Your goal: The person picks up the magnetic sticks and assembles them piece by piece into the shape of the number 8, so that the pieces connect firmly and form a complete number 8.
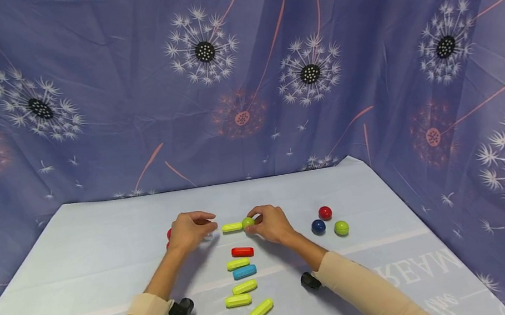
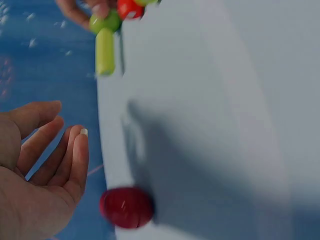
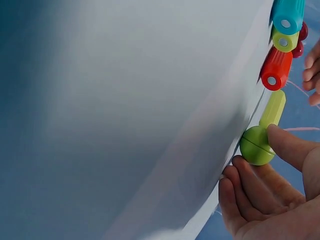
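My right hand (image 1: 271, 224) pinches a green ball (image 1: 248, 222) between thumb and fingers. In the right wrist view the thumb rests on the side of this ball (image 3: 256, 146), with the fingers below. A yellow-green ribbed stick (image 1: 231, 227) meets the ball's left side and points toward my left hand (image 1: 188, 232). That left hand holds nothing; its fingers are loosely bent, a short gap from the stick's free end. The left wrist view shows the same stick (image 2: 105, 52) apart from the left fingers. Red balls (image 1: 169, 234) lie partly hidden behind the left hand.
Nearer on the white-covered table lie a red stick (image 1: 242, 251), a blue stick (image 1: 244, 272) and several yellow-green sticks (image 1: 244, 287). To the right sit a red ball (image 1: 325, 213), a dark blue ball (image 1: 318, 227) and another green ball (image 1: 341, 228). A patterned curtain (image 1: 119, 91) hangs behind.
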Demonstrator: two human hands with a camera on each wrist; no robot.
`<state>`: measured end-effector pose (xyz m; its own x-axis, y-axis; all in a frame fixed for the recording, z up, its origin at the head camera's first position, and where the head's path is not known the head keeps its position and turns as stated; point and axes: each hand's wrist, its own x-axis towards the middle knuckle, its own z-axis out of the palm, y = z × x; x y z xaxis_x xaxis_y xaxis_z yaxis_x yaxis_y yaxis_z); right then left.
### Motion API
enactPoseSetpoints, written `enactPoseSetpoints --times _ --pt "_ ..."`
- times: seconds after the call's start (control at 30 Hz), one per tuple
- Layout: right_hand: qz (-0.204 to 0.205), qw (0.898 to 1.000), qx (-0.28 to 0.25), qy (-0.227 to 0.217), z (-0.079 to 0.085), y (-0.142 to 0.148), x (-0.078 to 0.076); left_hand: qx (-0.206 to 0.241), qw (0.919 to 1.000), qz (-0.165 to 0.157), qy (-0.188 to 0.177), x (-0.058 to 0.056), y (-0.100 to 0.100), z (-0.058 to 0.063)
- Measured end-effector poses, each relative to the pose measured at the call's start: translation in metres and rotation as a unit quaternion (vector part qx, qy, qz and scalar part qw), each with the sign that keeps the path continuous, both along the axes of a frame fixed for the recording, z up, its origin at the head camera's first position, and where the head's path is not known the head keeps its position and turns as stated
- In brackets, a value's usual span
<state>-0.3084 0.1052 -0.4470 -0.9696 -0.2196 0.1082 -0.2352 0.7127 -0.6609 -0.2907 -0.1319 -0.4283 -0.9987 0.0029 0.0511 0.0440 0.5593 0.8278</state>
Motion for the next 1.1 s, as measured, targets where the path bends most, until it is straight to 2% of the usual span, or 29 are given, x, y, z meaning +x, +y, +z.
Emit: enactPoseSetpoints --times 0.2,0.4,0.5,0.67,0.9,1.1 --pt "0.004 1.0 0.0 0.005 0.001 0.001 0.001 -0.033 0.9989 0.023 0.023 0.002 -0.031 0.02" --pt "0.005 1.0 0.003 0.006 0.003 0.002 0.001 -0.06 0.9966 0.049 0.028 0.005 -0.053 0.028" --pt "0.005 1.0 0.003 0.003 0.003 0.002 0.001 -0.068 0.9965 0.046 0.015 0.007 -0.062 0.026" --pt "0.004 1.0 0.004 0.0 0.002 0.002 0.001 -0.067 0.9963 0.039 -0.037 0.008 -0.076 0.017" --pt "0.002 1.0 0.004 0.004 -0.001 0.002 0.0 -0.02 0.9935 0.035 -0.107 0.006 -0.088 0.005" --pt "0.001 1.0 0.002 0.004 -0.001 0.001 0.0 -0.006 0.9921 0.041 -0.118 0.005 -0.091 -0.001"
